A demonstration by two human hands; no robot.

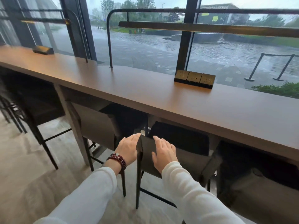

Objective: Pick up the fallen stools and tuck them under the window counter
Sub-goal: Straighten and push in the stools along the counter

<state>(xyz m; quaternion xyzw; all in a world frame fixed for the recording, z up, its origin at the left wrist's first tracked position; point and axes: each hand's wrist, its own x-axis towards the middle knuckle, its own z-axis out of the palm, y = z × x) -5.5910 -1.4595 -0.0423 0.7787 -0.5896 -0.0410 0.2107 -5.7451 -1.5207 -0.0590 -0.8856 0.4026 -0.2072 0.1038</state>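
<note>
A grey-backed stool (191, 156) with a dark seat and thin black legs stands upright, its seat partly under the long brown window counter (145, 94). My left hand (128, 148), with red bead bracelets on the wrist, lies with straight fingers against the left edge of the stool's backrest. My right hand (163, 152) rests flat on the back of the same backrest, fingers straight and pointing up. Another upright stool (98, 125) stands tucked just to the left, and a third (262, 196) on the right.
A block of gold sockets (195, 79) sits on the counter, with a second block (43, 50) far left. More stools (37, 110) line the left end. A metal rail (110, 39) rises from the counter by the window. Pale wood floor (32, 175) lies behind the stools.
</note>
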